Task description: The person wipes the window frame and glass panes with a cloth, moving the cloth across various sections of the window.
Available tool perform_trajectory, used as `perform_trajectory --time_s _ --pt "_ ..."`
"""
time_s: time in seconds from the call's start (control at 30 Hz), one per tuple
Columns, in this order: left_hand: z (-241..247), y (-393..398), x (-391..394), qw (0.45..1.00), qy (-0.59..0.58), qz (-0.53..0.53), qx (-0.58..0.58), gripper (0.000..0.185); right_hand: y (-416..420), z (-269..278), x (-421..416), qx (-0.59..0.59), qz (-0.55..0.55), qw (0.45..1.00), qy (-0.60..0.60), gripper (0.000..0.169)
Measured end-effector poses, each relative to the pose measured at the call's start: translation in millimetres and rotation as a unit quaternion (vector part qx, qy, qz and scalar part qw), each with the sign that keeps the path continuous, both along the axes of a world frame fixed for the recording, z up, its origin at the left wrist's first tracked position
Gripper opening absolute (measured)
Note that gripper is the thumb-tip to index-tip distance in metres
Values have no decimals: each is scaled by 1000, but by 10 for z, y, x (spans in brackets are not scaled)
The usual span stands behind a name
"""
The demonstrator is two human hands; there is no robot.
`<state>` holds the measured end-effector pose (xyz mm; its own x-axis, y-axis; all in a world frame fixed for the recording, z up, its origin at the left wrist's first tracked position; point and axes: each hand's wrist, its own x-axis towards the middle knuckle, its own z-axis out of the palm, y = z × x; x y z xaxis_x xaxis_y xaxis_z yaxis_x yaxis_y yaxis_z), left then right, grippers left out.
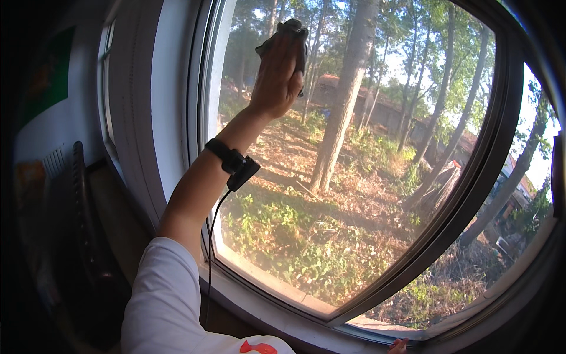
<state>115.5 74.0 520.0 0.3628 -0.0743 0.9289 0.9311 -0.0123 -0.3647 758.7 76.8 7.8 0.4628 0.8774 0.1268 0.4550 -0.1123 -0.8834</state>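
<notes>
My left hand (277, 82) is raised high, its palm side toward the window glass (283, 221). Under its fingers is a dark, crumpled cloth (292, 27), held against the pane near the upper left. The thumb lies at the cloth's right edge. Around my left forearm goes a black strap with a small black device (243, 172), from which a thin cable hangs. Only the fingertips of my right hand (398, 346) show, at the bottom edge by the window's lower track; the rest is out of view.
A dark sash frame (424, 261) curves along the pane's right side, with a second opening beyond it. The pale windowsill (265, 312) runs below. At the left stands a dark seat with a studded edge (82, 212). Outside are tree trunks (345, 101) and undergrowth.
</notes>
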Motion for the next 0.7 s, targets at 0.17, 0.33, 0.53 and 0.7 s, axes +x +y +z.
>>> perform_trajectory --time_s 0.17,0.33,0.53,0.7 --pt "-276 -205 -1085 998 -58 37 13 51 137 -14 -352 1 20 1000 13 53" --pt "-696 -397 -1579 992 -110 54 -21 51 160 -31 -574 3 41 999 30 51" --pt "-730 -305 -1411 984 -170 55 4 52 79 -49 -431 9 39 998 46 49" --pt "-774 -166 -932 985 -162 50 36 51 31 -107 -21 16 20 998 54 47"
